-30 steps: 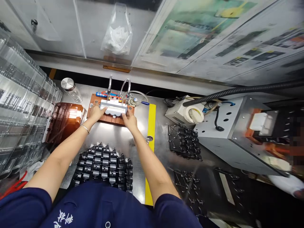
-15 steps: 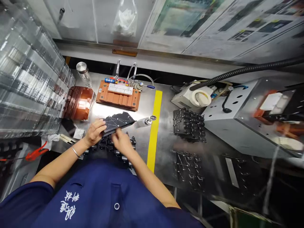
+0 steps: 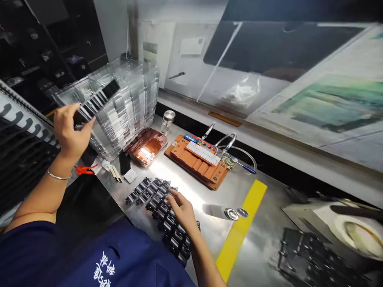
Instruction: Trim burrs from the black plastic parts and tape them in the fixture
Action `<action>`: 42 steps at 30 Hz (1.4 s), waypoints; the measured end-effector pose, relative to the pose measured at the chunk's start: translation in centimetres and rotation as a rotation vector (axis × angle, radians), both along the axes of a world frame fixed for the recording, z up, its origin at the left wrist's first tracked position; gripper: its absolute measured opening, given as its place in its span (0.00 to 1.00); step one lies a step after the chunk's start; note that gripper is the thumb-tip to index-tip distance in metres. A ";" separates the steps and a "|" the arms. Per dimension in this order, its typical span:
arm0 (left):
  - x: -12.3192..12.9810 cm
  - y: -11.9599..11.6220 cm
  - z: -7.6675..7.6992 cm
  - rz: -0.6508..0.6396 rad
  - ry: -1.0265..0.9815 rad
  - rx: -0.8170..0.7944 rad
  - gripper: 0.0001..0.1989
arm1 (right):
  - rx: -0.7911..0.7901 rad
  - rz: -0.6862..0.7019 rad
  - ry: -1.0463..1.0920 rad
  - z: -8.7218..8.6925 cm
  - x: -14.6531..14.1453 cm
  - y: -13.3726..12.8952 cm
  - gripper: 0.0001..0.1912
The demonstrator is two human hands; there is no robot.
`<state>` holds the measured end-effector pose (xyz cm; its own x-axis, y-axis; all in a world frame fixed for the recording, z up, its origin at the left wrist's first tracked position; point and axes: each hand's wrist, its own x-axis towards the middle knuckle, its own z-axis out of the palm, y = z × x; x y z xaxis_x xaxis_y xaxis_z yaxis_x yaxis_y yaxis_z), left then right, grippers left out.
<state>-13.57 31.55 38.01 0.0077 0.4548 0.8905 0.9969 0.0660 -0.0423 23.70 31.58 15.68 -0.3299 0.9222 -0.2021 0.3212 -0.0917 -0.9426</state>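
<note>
My left hand [image 3: 70, 127] is raised at the left, closed around one end of a flat black plastic part [image 3: 100, 99] with pale stripes along it. Motion blurs the part's detail, and the transparent plastic stack is behind it. My right hand [image 3: 184, 209] reaches over the rows of black moulded parts [image 3: 157, 199] lying on the metal bench. Its fingers are bent but apart, with their tips at the upper edge of these parts. Whether they touch one I cannot tell. My right hand and forearm hide some of the rows.
An orange-brown fixture [image 3: 199, 161] with hoses stands at the bench's back. Tall transparent trays [image 3: 119, 107] rise at left, beside a brown plastic-wrapped bundle [image 3: 148, 145] and a glass jar [image 3: 167, 121]. A metal-topped bottle [image 3: 230, 214] stands near the yellow tape [image 3: 242, 233]. More black parts [image 3: 314, 255] lie right.
My left hand has carried the black part up and left, away from my right hand. My right hand has let go of it and moved over the rows of parts. The view has turned left.
</note>
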 end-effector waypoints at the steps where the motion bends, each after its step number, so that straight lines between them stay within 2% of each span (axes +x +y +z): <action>1: -2.1 0.6 1.2 0.081 -0.024 -0.012 0.26 | 0.090 0.060 -0.083 0.1 -1.0 0.6 0.21; 3: -6.0 2.2 2.3 0.189 -0.107 -0.098 0.27 | 0.275 0.155 -0.268 0.5 -3.8 2.3 0.19; 5: -8.9 4.1 2.2 0.233 -0.210 -0.257 0.26 | 0.395 0.202 -0.416 0.7 -7.5 4.6 0.18; 7: -10.1 5.7 1.7 0.233 -0.303 -0.483 0.23 | 0.435 0.210 -0.489 0.3 -11.5 7.1 0.20; 9: -9.5 6.2 1.1 0.200 -0.343 -0.625 0.23 | 0.456 0.229 -0.545 -0.7 -15.3 9.4 0.23; 10: -8.6 5.9 0.7 0.156 -0.349 -0.620 0.24 | 0.462 0.249 -0.574 -1.4 -16.9 10.2 0.26; 12: -6.0 4.7 -0.8 -0.018 -0.379 -0.496 0.24 | 0.463 0.296 -0.627 -2.8 -19.1 11.3 0.30; 13: -4.5 3.9 -2.0 -0.150 -0.430 -0.443 0.21 | 0.460 0.318 -0.651 -3.4 -19.8 11.5 0.30; 14: -3.0 3.1 -3.7 -0.293 -0.526 -0.464 0.17 | 0.456 0.338 -0.671 -3.9 -20.2 11.6 0.28; 15: -1.7 2.5 -5.7 -0.423 -0.660 -0.575 0.13 | 0.450 0.353 -0.686 -4.3 -20.4 11.6 0.25; 16: -0.6 2.1 -8.1 -0.488 -0.841 -0.744 0.11 | 0.445 0.365 -0.697 -4.6 -20.3 11.5 0.21; 17: 0.1 2.0 -10.6 -0.461 -1.084 -0.915 0.11 | 0.440 0.374 -0.702 -4.8 -20.1 11.4 0.18; 18: 0.6 2.3 -13.2 -0.378 -1.343 -1.056 0.12 | 0.436 0.380 -0.703 -5.0 -19.7 11.3 0.17; 21: 0.6 4.5 -19.6 -0.282 -1.604 -1.177 0.19 | 0.428 0.363 -0.695 -5.1 -18.2 11.1 0.17; 23: 0.2 6.4 -22.3 -0.296 -1.687 -1.161 0.21 | 0.427 0.330 -0.684 -5.0 -17.0 10.9 0.18; 25: 0.3 8.0 -23.7 -0.342 -1.751 -1.135 0.20 | 0.430 0.311 -0.660 -4.6 -15.8 10.5 0.18; 29: 2.0 9.6 -24.1 -0.480 -1.749 -1.103 0.19 | 0.444 0.303 -0.583 -2.4 -14.6 10.4 0.15; 35: 5.0 9.9 -22.6 -0.674 -1.494 -1.100 0.11 | 0.421 0.171 -0.527 2.1 -16.5 11.8 0.14; 38: 5.2 10.4 -21.8 -0.723 -1.334 -1.102 0.07 | 0.369 0.200 -0.509 3.6 -16.6 12.5 0.10; 42: 5.1 11.1 -21.2 -0.797 -1.199 -1.130 0.06 | 0.329 0.266 -0.481 4.6 -15.8 13.2 0.09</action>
